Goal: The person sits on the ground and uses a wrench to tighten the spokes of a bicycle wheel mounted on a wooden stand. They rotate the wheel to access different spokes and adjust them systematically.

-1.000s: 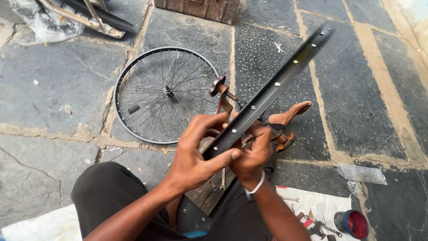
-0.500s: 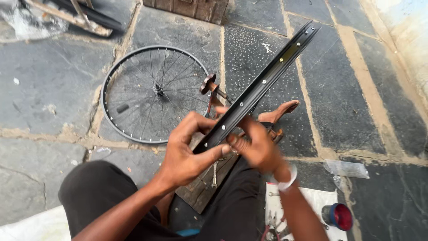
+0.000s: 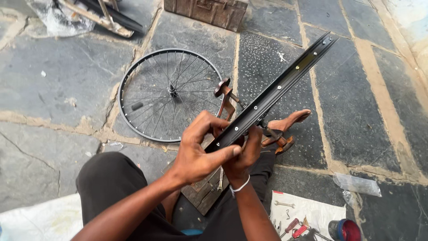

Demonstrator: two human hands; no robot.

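A black bicycle wheel rim [image 3: 285, 80] stands edge-on in front of me, running from my hands up to the upper right. My left hand [image 3: 200, 149] grips its near end, thumb laid along the inner face with the spoke holes. My right hand [image 3: 243, 154] is curled under and around the same end, partly hidden behind the rim. The rim sits in a rusty metal stand [image 3: 227, 96] whose arms show on both sides of it.
A spoked bicycle wheel [image 3: 167, 93] lies flat on the stone floor to the left. A brown block [image 3: 205, 11] stands at the top. Small tools [image 3: 290, 223] lie on a white sheet at bottom right beside a red tin [image 3: 345, 230]. A crumpled plastic wrapper [image 3: 356, 184] lies to the right.
My right hand has shifted from over the rim's side to under its near end. The view has moved slightly; the rim stays in the stand.
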